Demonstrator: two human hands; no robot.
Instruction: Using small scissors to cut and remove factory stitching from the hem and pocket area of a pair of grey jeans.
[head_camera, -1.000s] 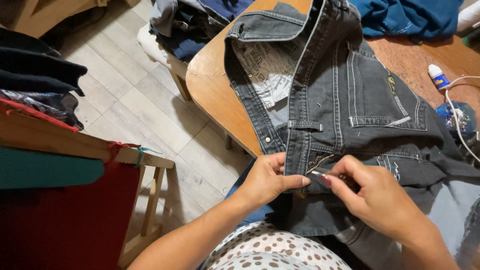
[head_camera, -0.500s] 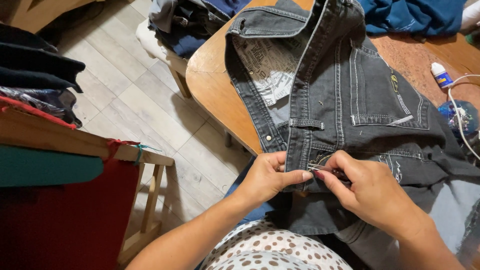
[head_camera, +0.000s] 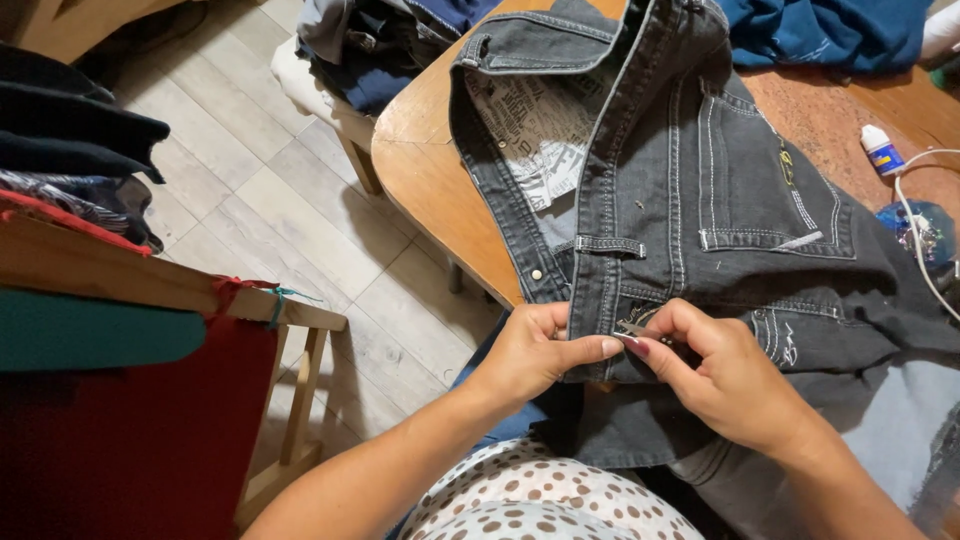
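A pair of dark grey jeans (head_camera: 700, 190) lies spread over a wooden table (head_camera: 430, 180), waistband toward me, with a printed pocket lining turned out. My left hand (head_camera: 535, 350) pinches the waistband fabric at the table's near edge. My right hand (head_camera: 720, 375) is closed on a small thin metal tool (head_camera: 632, 330) whose tip rests against the waistband seam between my two hands. The tool is mostly hidden by my fingers.
A small white bottle with a blue band (head_camera: 880, 150), a white cable (head_camera: 915, 225) and a blue garment (head_camera: 830, 30) lie at the table's far right. A stool piled with clothes (head_camera: 370, 50) stands behind the table. A wooden rack with folded cloth (head_camera: 110, 260) is at the left.
The view has shifted slightly. My hands stay on the waistband, the right hand making small movements with the tool at the seam.
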